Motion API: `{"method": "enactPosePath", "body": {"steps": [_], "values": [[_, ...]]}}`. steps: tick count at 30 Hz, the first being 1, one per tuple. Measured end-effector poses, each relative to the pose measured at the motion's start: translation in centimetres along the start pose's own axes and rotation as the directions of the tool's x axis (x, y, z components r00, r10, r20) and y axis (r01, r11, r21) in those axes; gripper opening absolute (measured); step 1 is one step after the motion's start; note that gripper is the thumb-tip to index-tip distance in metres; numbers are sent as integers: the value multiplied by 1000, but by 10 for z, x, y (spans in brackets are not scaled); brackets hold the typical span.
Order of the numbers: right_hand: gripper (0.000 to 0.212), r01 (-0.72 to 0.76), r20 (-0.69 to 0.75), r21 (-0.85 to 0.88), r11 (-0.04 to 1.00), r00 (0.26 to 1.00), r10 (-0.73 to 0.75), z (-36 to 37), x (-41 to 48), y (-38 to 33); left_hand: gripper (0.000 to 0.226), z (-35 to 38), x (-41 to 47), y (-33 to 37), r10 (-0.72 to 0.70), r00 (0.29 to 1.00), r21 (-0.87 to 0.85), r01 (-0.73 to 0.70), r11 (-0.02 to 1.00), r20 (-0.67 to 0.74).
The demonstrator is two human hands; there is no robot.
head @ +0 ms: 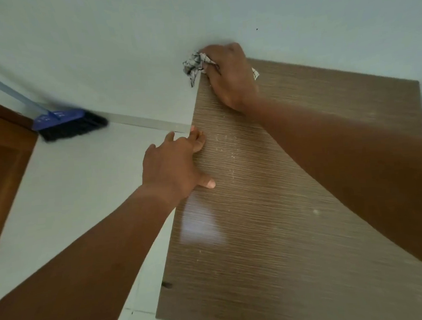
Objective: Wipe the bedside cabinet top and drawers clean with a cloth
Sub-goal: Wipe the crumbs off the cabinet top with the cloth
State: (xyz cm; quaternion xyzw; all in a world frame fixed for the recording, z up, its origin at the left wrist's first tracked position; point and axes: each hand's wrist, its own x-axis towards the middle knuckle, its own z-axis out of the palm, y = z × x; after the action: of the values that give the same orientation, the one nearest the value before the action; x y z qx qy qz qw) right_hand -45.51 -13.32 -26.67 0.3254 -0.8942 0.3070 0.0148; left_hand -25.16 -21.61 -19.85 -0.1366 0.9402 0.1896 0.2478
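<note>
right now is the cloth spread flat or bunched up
Bunched up: the cloth is crumpled in the right hand, creased folds sticking out at the cabinet top's far corner.

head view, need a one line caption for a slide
Right hand presses a checked cloth at the far corner of the cabinet top; left hand braces its left edge.

Both forearms are bare from the frame edges to the wrists, with no sleeve, cuff, watch, band or glove on either. The left hand (173, 166), at the left edge of the cabinet top (295, 229), shows short, plain nails on its thumb and fingertips and carries no ring. The right hand (229, 77), at the far left corner of that top, likewise shows no jewellery on its visible back or knuckles; its nails cannot be made out.
</note>
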Motion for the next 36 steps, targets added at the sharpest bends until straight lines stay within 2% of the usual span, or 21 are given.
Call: {"method": "enactPosePath", "body": {"steps": [2,4,6,10,18,23,29,32,36], "values": [[25,16,40,24,1000,999,-17,-7,-11,-5,109,4,1,-3,19,1000,-4,-19,1000,-5],[34,45,97,29,999,994,-47,-13,-33,-12,106,10,-2,-8,36,999,-50,-37,998,-25],[44,31,173,-6,999,984,-30,-18,-70,-24,98,22,-17,-13,60,994,-114,-70,991,-96],[48,26,238,-58,998,971,-11,-27,-158,-53,83,63,-87,-29,78,964,-232,-139,963,-254],[48,27,294,-99,995,956,4,-22,-340,-147,77,124,-207,-75,27,971,-278,-95,956,-238],[44,22,234,-90,996,972,0,-13,-399,-178,72,130,-218,-92,39,977,-344,-111,933,-208],[42,55,66,-21,998,996,-54,-6,-443,-194,61,132,-215,-101,96,958,-272,-172,947,-271],[41,26,28,-43,999,999,-25,-10,-465,-202,64,131,-216,-100,107,960,-293,-184,938,-260],[42,-78,-162,23,997,983,81,-21,-475,-220,62,133,-216,-101,89,967,-340,-169,925,-238]]}}
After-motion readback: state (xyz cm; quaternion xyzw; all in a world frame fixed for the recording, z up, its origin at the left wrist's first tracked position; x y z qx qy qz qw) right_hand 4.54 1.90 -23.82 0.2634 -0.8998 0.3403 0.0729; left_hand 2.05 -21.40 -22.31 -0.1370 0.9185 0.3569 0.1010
